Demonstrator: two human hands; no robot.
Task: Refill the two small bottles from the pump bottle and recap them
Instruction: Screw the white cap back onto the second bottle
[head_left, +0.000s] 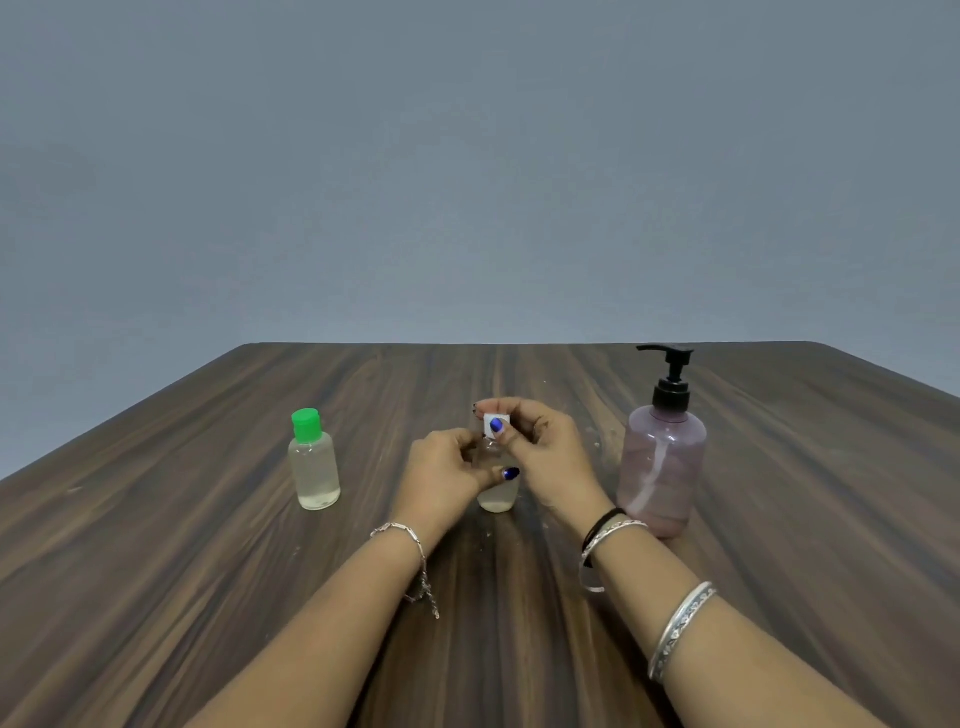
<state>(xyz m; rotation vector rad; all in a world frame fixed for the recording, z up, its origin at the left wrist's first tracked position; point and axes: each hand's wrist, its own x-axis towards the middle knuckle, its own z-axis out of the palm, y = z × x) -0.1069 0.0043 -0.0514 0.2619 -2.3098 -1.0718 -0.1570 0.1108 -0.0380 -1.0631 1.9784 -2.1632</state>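
The left hand (447, 467) grips a small clear bottle (498, 496) holding a little pale liquid. The right hand (540, 452) pinches its white cap (491, 422), perhaps seated on the neck. Left of it stands a green-capped bottle (314, 467); right, a round purple pump bottle (662, 467).

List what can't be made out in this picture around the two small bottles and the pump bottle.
- Head view: the middle small bottle has its neck and upper body hidden by the left hand and right hand.
- Whether the white cap is threaded on or only resting: the right hand's grip covers it.
- The middle bottle's fill level: only its base shows.
- The pump bottle fill level: tinted plastic, unclear.
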